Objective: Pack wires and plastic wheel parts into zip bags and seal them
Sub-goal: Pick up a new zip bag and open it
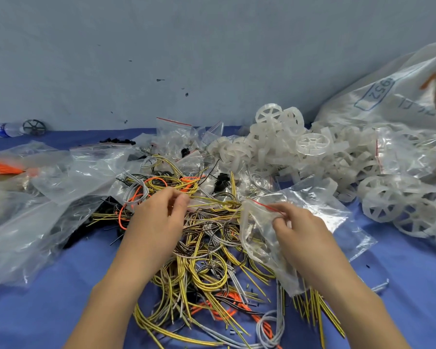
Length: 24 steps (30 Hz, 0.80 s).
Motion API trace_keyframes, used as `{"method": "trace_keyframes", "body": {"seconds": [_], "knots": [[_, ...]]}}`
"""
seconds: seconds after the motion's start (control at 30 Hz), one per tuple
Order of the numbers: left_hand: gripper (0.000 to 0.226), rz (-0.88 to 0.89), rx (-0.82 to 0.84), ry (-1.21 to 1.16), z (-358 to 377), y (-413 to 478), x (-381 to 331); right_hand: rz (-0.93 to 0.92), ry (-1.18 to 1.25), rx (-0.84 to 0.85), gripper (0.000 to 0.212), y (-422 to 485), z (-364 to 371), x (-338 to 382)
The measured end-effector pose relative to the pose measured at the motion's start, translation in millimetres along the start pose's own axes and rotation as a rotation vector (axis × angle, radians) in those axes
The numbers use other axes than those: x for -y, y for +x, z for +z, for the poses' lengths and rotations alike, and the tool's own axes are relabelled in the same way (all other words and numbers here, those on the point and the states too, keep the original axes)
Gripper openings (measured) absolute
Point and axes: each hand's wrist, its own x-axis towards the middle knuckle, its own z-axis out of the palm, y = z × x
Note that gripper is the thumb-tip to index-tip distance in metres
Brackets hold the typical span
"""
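Observation:
A tangled heap of yellow, grey, orange and black wires (207, 248) lies on the blue cloth in front of me. My left hand (159, 217) pinches a yellow wire (207, 200) that runs right toward the bag mouth. My right hand (297, 230) grips a clear zip bag (259, 238) near its red-lined top edge; white wheel parts show inside it. A big pile of white plastic wheels (312, 157) sits at the back right.
Several empty and filled clear zip bags (48, 187) lie at left and behind the wires. A large printed plastic sack (393, 96) leans at far right. A water bottle (5, 129) and a dark wheel (34, 127) rest by the wall at far left.

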Motion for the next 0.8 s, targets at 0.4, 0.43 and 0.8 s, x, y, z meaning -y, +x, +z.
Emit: {"method": "trace_keyframes", "body": {"seconds": [0.4, 0.43, 0.8], "knots": [[0.024, 0.017, 0.002, 0.405, -2.4, -0.2, -3.9, -0.010, -0.002, -0.004, 0.037, 0.0, 0.5, 1.6], [0.026, 0.042, 0.039, 0.412, 6.8, -0.4, -6.4, -0.015, -0.009, -0.004, 0.037, -0.2, 1.0, 1.9], [0.031, 0.075, 0.029, 0.473, 36.3, 5.1, -2.7, -0.152, 0.045, 0.131, 0.035, 0.7, 3.5, 7.3]]}}
